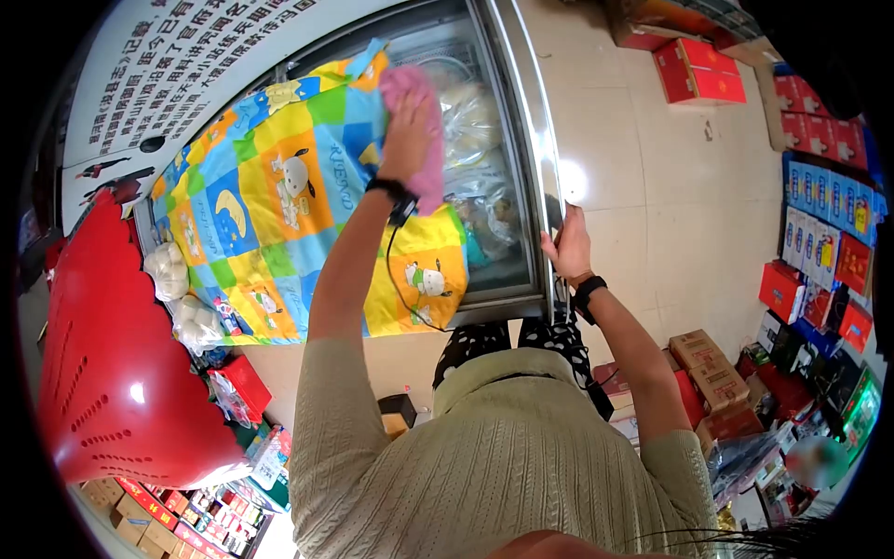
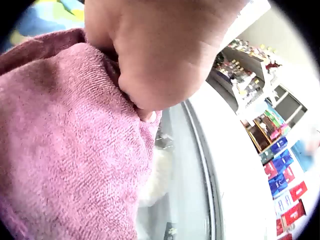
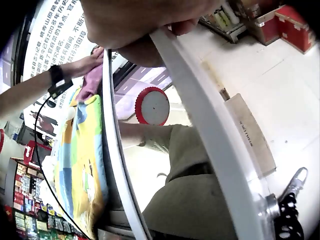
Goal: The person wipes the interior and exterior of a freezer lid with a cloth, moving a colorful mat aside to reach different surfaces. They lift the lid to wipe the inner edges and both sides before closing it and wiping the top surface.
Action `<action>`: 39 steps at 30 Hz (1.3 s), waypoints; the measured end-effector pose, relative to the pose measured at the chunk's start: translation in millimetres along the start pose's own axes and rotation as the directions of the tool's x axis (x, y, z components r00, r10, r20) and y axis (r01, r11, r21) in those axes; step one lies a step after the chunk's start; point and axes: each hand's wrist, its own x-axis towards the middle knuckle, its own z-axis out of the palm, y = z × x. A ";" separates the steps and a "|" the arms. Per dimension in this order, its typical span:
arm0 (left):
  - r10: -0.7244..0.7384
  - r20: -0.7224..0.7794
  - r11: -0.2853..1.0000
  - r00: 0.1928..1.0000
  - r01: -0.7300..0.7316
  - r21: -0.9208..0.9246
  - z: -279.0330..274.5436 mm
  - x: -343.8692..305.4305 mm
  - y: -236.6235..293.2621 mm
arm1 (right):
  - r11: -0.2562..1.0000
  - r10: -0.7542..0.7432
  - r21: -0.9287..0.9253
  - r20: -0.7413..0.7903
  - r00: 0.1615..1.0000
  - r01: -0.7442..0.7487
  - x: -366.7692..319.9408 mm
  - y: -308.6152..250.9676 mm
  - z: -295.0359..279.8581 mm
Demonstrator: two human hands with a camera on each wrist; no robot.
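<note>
Rumpled, soft pink cloth [image 1: 429,177] beside the multicoloured cartoon-print cover [image 1: 251,191], near a pale-framed reflective panel [image 3: 197,107].

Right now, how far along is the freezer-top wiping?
Probably partway. Done: one side of the glass is uncovered. In hand: the left hand presses the pink cloth at the cover's edge; the right hand grips the metal rim. Left, likely: the part under the patterned cover. I can't tell which glass is wiped.
</note>
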 end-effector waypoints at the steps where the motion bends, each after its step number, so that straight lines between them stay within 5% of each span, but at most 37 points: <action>1: -0.022 0.011 0.999 1.000 0.022 0.039 -7.1 -23.8 -8.5 | 1.000 0.001 0.003 -0.002 1.000 -0.001 0.1 1.1 -0.5; 5: -0.264 0.119 0.962 0.957 0.253 0.098 -42.4 -118.9 -67.3 | 0.999 0.033 -0.014 0.020 0.999 -0.033 -0.8 4.8 2.2; 7: -0.273 0.124 0.960 0.954 0.262 0.095 -58.5 -148.6 -102.6 | 0.999 -0.008 -0.031 -0.005 1.000 0.008 -0.2 6.3 3.2; 15: -0.279 0.158 0.959 0.947 0.282 -0.001 -67.5 -151.1 -113.9 | 0.999 -0.032 -0.043 -0.019 0.999 0.032 -0.8 4.7 3.4; 17: -0.321 0.084 0.941 0.943 0.309 0.137 -51.8 -155.8 -112.0 | 0.999 -0.028 -0.031 -0.015 0.999 0.028 -0.2 3.7 3.1; 21: -0.318 0.024 0.943 0.948 0.313 0.117 -37.9 -164.2 -41.1 | 1.000 0.025 -0.014 -0.004 1.000 -0.025 -1.0 1.7 3.2; 25: -0.188 0.177 0.980 0.966 0.171 0.105 -28.4 -202.5 69.6 | 1.000 0.020 -0.014 -0.002 1.000 -0.020 -0.6 2.6 3.3; 28: -0.223 0.423 0.964 0.878 0.263 -0.038 20.3 -272.2 113.0 | 0.999 0.035 -0.022 0.001 0.999 -0.035 -1.8 3.6 4.2; 30: -0.127 0.514 0.981 0.848 0.185 -0.064 13.6 -271.4 159.6 | 1.000 0.002 -0.029 -0.022 1.000 -0.003 -1.1 4.3 5.1; 36: 0.140 0.374 0.987 0.917 -0.158 0.018 19.1 -180.1 147.3 | 0.999 -0.012 -0.049 -0.032 0.999 0.010 -2.0 9.1 7.5; 39: 0.197 0.358 0.979 0.913 -0.165 -0.119 10.3 -136.8 128.1 | 0.998 -0.030 -0.065 -0.038 0.999 0.028 -1.9 9.4 8.2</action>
